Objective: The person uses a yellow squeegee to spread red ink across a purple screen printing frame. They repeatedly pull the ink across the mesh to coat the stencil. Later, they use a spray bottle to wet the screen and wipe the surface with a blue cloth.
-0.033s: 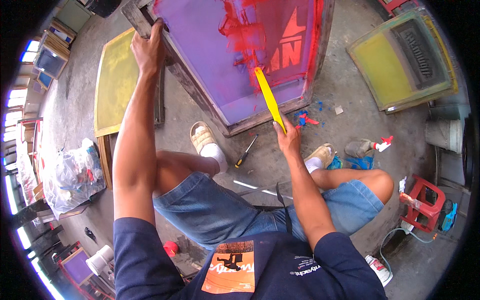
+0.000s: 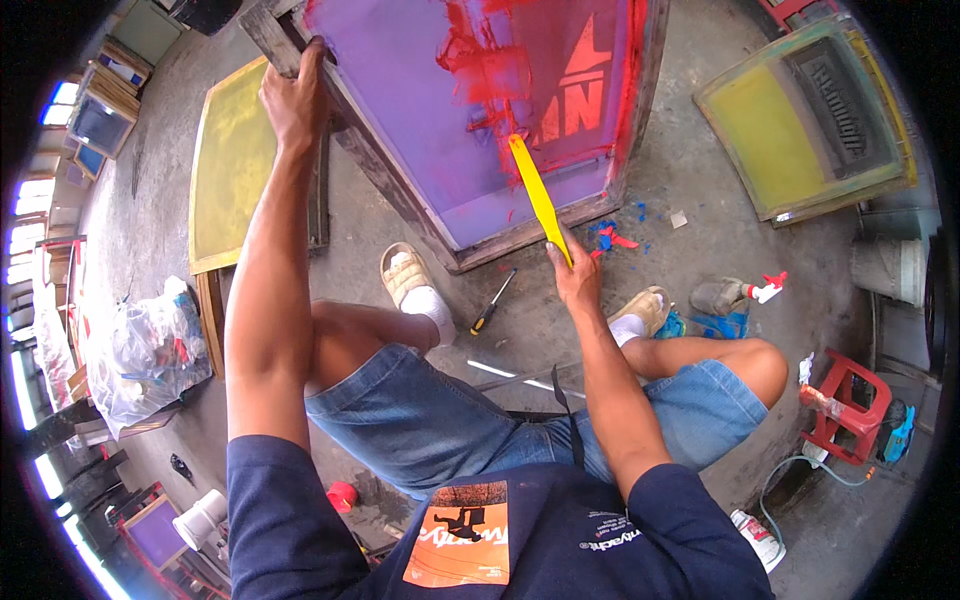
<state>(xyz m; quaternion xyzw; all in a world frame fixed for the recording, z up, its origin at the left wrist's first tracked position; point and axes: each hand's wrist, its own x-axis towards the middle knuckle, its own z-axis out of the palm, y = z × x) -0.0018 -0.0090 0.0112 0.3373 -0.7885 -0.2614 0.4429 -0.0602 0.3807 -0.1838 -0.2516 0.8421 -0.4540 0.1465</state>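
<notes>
A purple screen printing screen [image 2: 400,140] in a worn wooden frame stands in front of me, tilted, with smears of red ink [image 2: 490,70] down its mesh. My left hand [image 2: 295,100] grips the frame's upper left edge, its fingers wrapped round the wood. In my right hand [image 2: 577,272] is a yellow ink spatula [image 2: 538,190], held by its lower end. The spatula's far tip touches or lies just over the red-smeared mesh; which of the two I cannot tell.
A yellow screen [image 2: 235,165] leans at left, and several more [image 2: 800,130] at right. On the floor lie a screwdriver [image 2: 493,303], ink-stained scraps [image 2: 612,238] and a spray bottle [image 2: 720,296]. A red stool [image 2: 848,405] and a hose [image 2: 775,490] are at right, plastic bags [image 2: 150,350] at left.
</notes>
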